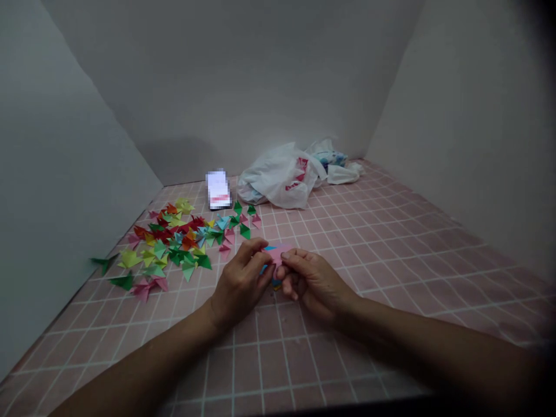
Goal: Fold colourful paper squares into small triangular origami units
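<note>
A small piece of pink paper [278, 253] is pinched between my two hands at the middle of the table. My left hand [244, 278] grips its left side with thumb and forefinger. On the right side, my right hand [315, 284] holds it between thumb and forefinger, with the other fingers curled below. Blue paper [270, 248] shows behind and beneath the pink piece, partly hidden by my fingers. A bit of yellow shows lower down between the hands. Many folded paper cranes [174, 234] in red, green, yellow, pink and blue lie in a spread to the left.
A phone [218, 190] with a lit, blurred screen stands propped behind the cranes. Right of it lies a crumpled white plastic bag [282, 174] with red print, and another bag [343, 171] beyond. Pink checked cloth [391, 255] covers the table; pale walls rise around three sides.
</note>
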`<state>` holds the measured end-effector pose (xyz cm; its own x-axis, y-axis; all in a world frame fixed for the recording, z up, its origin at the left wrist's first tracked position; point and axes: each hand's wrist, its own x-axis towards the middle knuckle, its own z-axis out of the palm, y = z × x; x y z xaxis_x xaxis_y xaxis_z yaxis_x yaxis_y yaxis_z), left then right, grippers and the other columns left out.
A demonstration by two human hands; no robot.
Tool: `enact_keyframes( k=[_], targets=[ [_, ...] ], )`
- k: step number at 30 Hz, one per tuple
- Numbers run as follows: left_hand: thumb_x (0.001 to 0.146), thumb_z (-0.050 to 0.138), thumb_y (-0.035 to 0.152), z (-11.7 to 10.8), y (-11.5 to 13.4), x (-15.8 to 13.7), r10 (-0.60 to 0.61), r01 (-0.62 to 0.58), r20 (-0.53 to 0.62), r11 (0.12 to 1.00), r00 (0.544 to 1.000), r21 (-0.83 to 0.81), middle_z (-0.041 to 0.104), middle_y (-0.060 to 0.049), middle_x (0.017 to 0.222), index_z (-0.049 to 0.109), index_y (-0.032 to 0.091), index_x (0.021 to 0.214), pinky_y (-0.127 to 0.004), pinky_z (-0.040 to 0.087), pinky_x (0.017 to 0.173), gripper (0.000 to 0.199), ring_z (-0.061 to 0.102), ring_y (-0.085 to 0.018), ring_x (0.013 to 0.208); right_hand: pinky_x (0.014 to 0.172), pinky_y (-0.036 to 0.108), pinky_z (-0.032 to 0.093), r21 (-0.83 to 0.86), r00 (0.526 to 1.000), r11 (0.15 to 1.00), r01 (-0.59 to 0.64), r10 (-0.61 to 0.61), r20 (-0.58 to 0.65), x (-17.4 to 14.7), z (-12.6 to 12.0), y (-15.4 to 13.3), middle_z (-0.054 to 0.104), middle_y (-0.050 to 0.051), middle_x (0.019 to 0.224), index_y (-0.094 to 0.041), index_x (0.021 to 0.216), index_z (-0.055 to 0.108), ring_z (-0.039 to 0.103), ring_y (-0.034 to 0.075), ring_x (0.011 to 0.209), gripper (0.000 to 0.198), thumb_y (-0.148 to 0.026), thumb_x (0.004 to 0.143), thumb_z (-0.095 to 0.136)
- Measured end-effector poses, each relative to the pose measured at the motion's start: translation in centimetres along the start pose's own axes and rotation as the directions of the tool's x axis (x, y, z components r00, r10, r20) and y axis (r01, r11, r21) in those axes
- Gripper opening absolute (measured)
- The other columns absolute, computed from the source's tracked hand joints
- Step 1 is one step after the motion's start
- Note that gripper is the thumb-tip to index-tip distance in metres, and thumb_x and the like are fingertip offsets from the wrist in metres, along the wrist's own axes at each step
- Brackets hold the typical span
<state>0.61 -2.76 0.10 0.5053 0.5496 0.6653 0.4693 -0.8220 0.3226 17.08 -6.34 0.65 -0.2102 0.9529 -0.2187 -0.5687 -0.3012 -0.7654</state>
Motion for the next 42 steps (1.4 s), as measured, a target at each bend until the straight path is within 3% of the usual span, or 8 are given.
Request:
enact_keyframes(
  k=[3, 6, 9, 11, 18, 27, 34, 42],
  targets=[
    [0.087, 0.060, 0.016, 0.0, 0.2, 0.2, -0.229, 0.219, -0.019, 0.949, 0.973, -0.226, 0.059, -0.009, 0.108, 0.061, 0.019, 0.084, -0.033, 0.057, 0.081, 0.004, 0.061, -0.021, 0.102, 0.038, 0.018, 0.040, -0.055, 0.999, 0.998, 0.040, -0.038, 0.035, 0.1, -0.1, -0.1, 0.066, -0.001, 0.065, -0.017, 0.078, 0.053, 0.058, 0.008, 0.042, 0.032, -0.046, 0.081, 0.068],
    [0.085, 0.063, 0.021, -0.1, 0.4, 0.6, -0.462, 0.425, 0.061, 0.744, 0.885, -0.516, 0.058, -0.010, 0.112, 0.063, 0.018, 0.079, -0.030, 0.056, 0.079, 0.007, 0.058, -0.022, 0.110, 0.040, 0.018, 0.042, -0.216, 0.990, 0.967, 0.138, -0.132, 0.044, 0.3, -0.4, -0.4, 0.064, -0.003, 0.065, -0.018, 0.078, 0.052, 0.056, 0.007, 0.042, 0.032, -0.046, 0.082, 0.067],
    [0.084, 0.065, 0.022, -0.1, 0.4, 0.7, -0.525, 0.508, 0.196, 0.555, 0.828, -0.658, 0.055, -0.011, 0.126, 0.065, 0.018, 0.081, -0.035, 0.053, 0.089, 0.006, 0.054, -0.025, 0.120, 0.039, 0.018, 0.041, -0.384, 0.985, 0.907, 0.170, -0.154, 0.073, 0.6, -0.6, -0.5, 0.061, -0.005, 0.063, -0.019, 0.081, 0.051, 0.053, 0.007, 0.041, 0.030, -0.042, 0.079, 0.070],
    [0.084, 0.066, 0.021, -0.1, 0.5, 0.7, -0.534, 0.531, 0.234, 0.514, 0.813, -0.674, 0.054, -0.010, 0.129, 0.067, 0.018, 0.082, -0.035, 0.050, 0.093, 0.004, 0.052, -0.024, 0.122, 0.039, 0.018, 0.042, -0.445, 0.984, 0.877, 0.180, -0.160, 0.083, 0.6, -0.6, -0.5, 0.059, -0.005, 0.065, -0.019, 0.083, 0.052, 0.053, 0.008, 0.044, 0.029, -0.040, 0.078, 0.071],
    [0.084, 0.068, 0.021, -0.1, 0.7, 0.4, -0.466, 0.479, 0.215, 0.576, 0.858, -0.663, 0.058, -0.003, 0.093, 0.066, 0.020, 0.085, -0.028, 0.049, 0.081, 0.002, 0.058, -0.016, 0.090, 0.039, 0.018, 0.041, -0.450, 0.976, 0.867, 0.216, -0.188, 0.106, 0.6, -0.6, -0.2, 0.057, -0.005, 0.060, -0.018, 0.080, 0.052, 0.050, 0.007, 0.043, 0.021, -0.035, 0.080, 0.066],
    [0.085, 0.063, 0.015, -0.3, 1.0, 0.1, -0.422, 0.399, 0.101, 0.714, 0.901, -0.575, 0.061, -0.001, 0.081, 0.063, 0.018, 0.087, -0.026, 0.049, 0.067, 0.003, 0.060, -0.014, 0.073, 0.043, 0.018, 0.043, -0.419, 0.968, 0.876, 0.239, -0.183, 0.169, 0.5, -0.6, 0.0, 0.057, -0.005, 0.063, -0.018, 0.082, 0.054, 0.052, 0.006, 0.046, 0.019, -0.033, 0.082, 0.066],
    [0.084, 0.061, 0.008, -0.5, 1.2, 0.1, -0.315, 0.261, 0.006, 0.775, 0.949, -0.575, 0.060, -0.002, 0.083, 0.061, 0.018, 0.083, -0.025, 0.049, 0.067, 0.010, 0.060, -0.014, 0.077, 0.047, 0.021, 0.045, -0.386, 0.934, 0.870, 0.307, -0.197, 0.300, 0.2, -0.6, -0.5, 0.060, -0.002, 0.069, -0.017, 0.085, 0.054, 0.055, 0.007, 0.048, 0.023, -0.039, 0.087, 0.061],
    [0.083, 0.059, 0.005, -0.5, 1.1, 0.1, -0.299, 0.252, 0.017, 0.771, 0.954, -0.585, 0.061, -0.002, 0.086, 0.063, 0.019, 0.080, -0.025, 0.046, 0.072, 0.015, 0.060, -0.014, 0.081, 0.047, 0.022, 0.044, -0.423, 0.947, 0.858, 0.290, -0.193, 0.258, -0.1, -0.4, -0.8, 0.058, -0.002, 0.065, -0.017, 0.082, 0.054, 0.053, 0.008, 0.047, 0.025, -0.041, 0.089, 0.058]
  ],
)
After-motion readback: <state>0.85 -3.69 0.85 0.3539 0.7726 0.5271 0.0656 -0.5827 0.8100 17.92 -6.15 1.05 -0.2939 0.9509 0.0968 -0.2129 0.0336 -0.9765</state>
